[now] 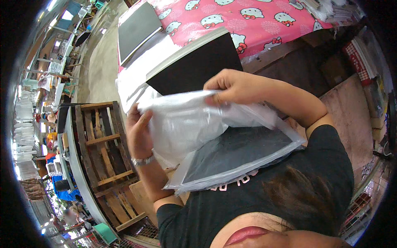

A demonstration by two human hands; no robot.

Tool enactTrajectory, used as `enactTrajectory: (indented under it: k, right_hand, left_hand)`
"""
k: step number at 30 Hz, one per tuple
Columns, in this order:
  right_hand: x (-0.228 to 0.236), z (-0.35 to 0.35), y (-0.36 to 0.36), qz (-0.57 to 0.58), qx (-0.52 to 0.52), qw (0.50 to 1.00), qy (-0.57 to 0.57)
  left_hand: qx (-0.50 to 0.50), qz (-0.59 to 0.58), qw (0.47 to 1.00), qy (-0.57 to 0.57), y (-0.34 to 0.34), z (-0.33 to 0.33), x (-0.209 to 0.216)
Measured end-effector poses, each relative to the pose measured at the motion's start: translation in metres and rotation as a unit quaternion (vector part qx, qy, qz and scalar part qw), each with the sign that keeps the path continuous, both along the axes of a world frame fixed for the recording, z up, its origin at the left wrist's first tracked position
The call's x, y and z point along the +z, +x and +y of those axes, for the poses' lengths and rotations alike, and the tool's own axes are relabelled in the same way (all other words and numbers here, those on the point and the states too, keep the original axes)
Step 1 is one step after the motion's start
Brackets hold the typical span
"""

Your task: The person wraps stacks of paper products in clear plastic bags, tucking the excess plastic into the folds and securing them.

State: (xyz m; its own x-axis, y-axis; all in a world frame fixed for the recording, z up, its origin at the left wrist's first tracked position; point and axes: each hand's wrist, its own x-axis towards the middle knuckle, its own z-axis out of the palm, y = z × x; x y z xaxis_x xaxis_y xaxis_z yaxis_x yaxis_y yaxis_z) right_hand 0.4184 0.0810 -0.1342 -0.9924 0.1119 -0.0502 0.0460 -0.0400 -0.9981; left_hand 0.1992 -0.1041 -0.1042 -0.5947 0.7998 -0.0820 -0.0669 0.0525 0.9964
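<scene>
A translucent plastic bag [182, 124] hangs spread between my two hands, its upper edge pulled taut. My left hand [139, 128], with a silver band at the wrist, grips the bag's left corner between thumb and fingers. At the other end, my right hand [231, 86] pinches the same edge. Whether the whitish part is a sheet inside or only plastic, I cannot tell. Against my body, below the bag, leans a stack of dark flat panels in clear plastic sleeves [244, 151]. Just beyond my hands lies a thick black stack with pale edges [198, 62].
Ahead is a table with a pink cartoon-cat cover [269, 25]. A dark grey flat block [140, 31] rests at its left, beside white sheeting [130, 89]. Wooden slatted pallets [103, 140] stand to my left. Plastic-wrapped bundles [335, 12] sit at the far right.
</scene>
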Motion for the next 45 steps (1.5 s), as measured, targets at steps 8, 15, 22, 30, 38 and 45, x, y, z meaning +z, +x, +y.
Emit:
enactTrajectory:
  k: [8, 15, 22, 30, 38, 45]
  right_hand:
    - [-0.023, 0.028, -0.003, -0.020, -0.148, 0.979, 0.141]
    - [-0.026, 0.031, -0.006, 0.065, -0.190, 0.964, 0.173]
    - [-0.018, 0.021, -0.014, 0.178, -0.231, 0.939, 0.184]
    - [-0.021, 0.014, -0.021, 0.190, -0.210, 0.942, 0.182]
    - [-0.021, 0.012, -0.029, 0.227, -0.257, 0.912, 0.224]
    - [-0.014, 0.007, -0.025, 0.138, -0.255, 0.944, 0.160]
  left_hand:
    - [-0.031, -0.026, 0.998, 0.053, -0.012, 0.038, -0.041]
    - [-0.038, -0.003, 0.997, 0.067, 0.028, 0.059, -0.048]
    - [-0.021, 0.056, 0.995, 0.084, 0.055, 0.062, -0.056]
    - [0.006, 0.079, 0.993, 0.088, 0.062, 0.059, -0.057]
    - [-0.008, -0.015, 0.990, 0.139, 0.052, 0.055, -0.056]
    - [0.033, -0.117, 0.979, 0.161, 0.063, 0.065, -0.062]
